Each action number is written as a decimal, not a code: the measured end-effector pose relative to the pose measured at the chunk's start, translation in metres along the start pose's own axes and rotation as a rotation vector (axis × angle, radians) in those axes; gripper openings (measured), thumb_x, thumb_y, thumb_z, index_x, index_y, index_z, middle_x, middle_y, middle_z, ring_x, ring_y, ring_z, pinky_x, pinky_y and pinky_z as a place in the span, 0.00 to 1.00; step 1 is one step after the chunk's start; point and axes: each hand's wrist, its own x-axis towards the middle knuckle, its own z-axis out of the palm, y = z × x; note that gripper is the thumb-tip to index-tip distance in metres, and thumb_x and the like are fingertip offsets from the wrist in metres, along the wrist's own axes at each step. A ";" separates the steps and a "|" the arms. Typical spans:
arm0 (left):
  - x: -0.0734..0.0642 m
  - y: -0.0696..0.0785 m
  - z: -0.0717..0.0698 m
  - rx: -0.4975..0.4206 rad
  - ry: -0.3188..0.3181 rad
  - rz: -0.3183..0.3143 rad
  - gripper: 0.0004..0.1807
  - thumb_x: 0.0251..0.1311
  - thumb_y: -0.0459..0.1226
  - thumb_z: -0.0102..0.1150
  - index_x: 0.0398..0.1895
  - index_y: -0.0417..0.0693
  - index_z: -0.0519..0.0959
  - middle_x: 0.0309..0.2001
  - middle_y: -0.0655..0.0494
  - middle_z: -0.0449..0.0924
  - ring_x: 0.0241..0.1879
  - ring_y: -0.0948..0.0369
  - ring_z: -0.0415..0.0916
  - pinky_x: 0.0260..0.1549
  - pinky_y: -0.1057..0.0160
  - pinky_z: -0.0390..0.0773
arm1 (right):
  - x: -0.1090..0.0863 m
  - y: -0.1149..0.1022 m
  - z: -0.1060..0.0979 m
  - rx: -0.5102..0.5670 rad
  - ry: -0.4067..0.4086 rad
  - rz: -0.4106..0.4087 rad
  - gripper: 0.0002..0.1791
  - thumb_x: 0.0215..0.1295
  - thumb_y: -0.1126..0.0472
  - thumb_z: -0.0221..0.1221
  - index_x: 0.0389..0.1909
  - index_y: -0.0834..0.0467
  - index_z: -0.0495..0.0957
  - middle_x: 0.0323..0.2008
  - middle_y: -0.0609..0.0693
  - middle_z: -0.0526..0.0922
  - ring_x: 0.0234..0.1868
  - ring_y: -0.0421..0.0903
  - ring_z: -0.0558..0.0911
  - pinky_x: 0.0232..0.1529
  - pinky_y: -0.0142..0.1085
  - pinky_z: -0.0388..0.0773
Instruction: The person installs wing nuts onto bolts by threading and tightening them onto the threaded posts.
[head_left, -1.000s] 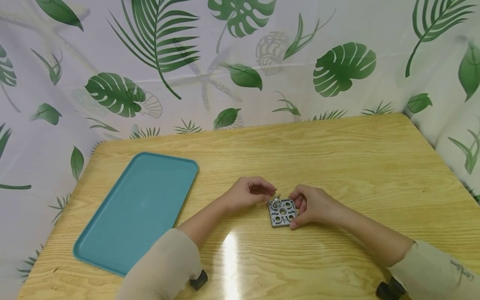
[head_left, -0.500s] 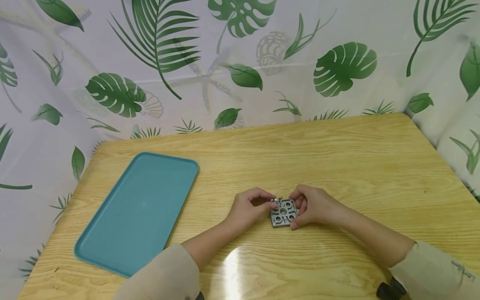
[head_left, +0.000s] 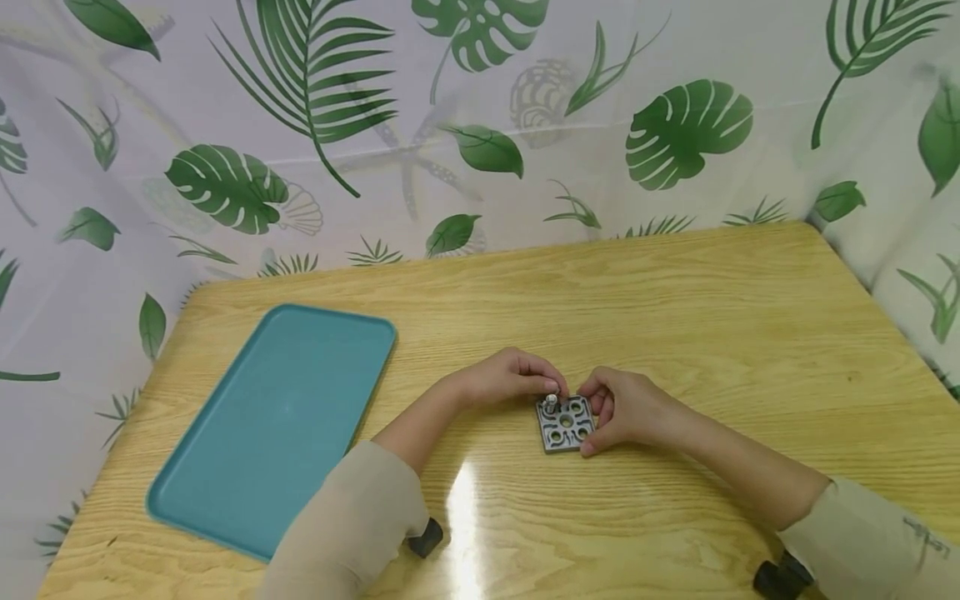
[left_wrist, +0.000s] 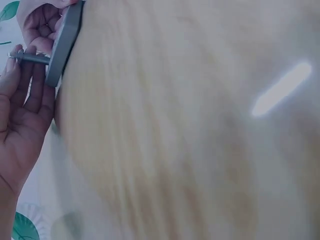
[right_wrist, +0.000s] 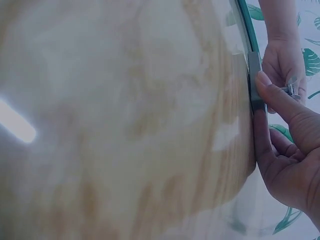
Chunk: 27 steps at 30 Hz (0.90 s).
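Observation:
A square grey metal plate [head_left: 567, 433] with several round holes and grooves lies on the wooden table. From its far left corner a metal bolt [left_wrist: 36, 58] stands up, with what looks like a small wing nut [right_wrist: 293, 89] near its top. My left hand [head_left: 512, 377] reaches over that corner, thumb and forefinger at the top of the bolt. In the left wrist view its other fingers lie alongside the shank. My right hand [head_left: 626, 408] grips the plate by its right side, thumb at the near corner and fingers at the far one.
A teal rectangular tray [head_left: 281, 408] lies on the left part of the table [head_left: 712, 317]. Behind the table hangs a leaf-printed cloth [head_left: 450, 100]. Light reflects off the tabletop in front of the plate.
My left hand dipped toward the near side of the bolt, its thumb over the plate, then rose again to the bolt's top. My right hand keeps its grip on the plate.

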 end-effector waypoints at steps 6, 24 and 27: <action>0.004 0.001 0.000 0.011 -0.020 0.001 0.13 0.69 0.33 0.48 0.47 0.35 0.79 0.44 0.46 0.82 0.44 0.67 0.75 0.49 0.70 0.73 | 0.000 0.001 0.000 0.005 -0.004 -0.002 0.37 0.35 0.56 0.78 0.45 0.67 0.71 0.31 0.52 0.76 0.29 0.43 0.77 0.29 0.30 0.77; -0.040 -0.007 0.052 -0.123 0.587 -0.091 0.18 0.52 0.38 0.69 0.48 0.46 0.81 0.48 0.55 0.82 0.51 0.61 0.76 0.54 0.63 0.73 | 0.001 0.002 0.003 -0.002 0.020 -0.006 0.37 0.34 0.57 0.78 0.45 0.68 0.72 0.31 0.52 0.76 0.28 0.42 0.77 0.30 0.30 0.77; -0.037 -0.005 0.062 -0.137 0.664 -0.071 0.15 0.53 0.39 0.68 0.45 0.46 0.82 0.45 0.55 0.82 0.46 0.61 0.78 0.49 0.66 0.75 | 0.001 0.002 0.002 0.005 0.021 -0.009 0.37 0.35 0.57 0.78 0.45 0.68 0.71 0.31 0.53 0.76 0.28 0.42 0.77 0.30 0.30 0.77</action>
